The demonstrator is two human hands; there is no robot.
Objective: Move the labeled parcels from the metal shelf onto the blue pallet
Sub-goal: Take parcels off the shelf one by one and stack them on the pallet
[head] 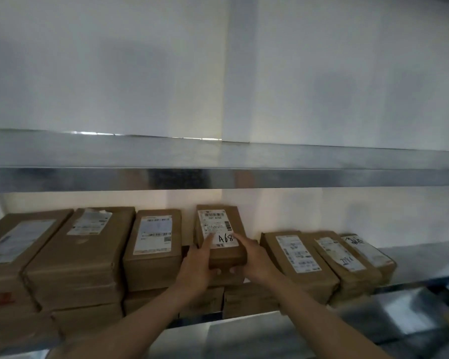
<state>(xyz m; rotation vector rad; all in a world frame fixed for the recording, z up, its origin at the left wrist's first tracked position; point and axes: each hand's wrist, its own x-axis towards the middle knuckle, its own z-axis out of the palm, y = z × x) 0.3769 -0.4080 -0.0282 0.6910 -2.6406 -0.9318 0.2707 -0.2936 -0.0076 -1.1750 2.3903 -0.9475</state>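
A brown parcel point(219, 235) with a white label marked "A68" sits on top of a stack in the middle of the metal shelf point(412, 257). My left hand point(198, 266) grips its near left corner, forefinger on the label and thumb under the front edge. My right hand point(252, 256) grips its near right corner the same way. The blue pallet is not in view.
Stacks of brown labeled parcels point(81, 250) fill the shelf to the left, and three leaning parcels point(322, 257) stand to the right. An upper shelf edge point(218, 178) runs just above the stacks. A white wall is behind.
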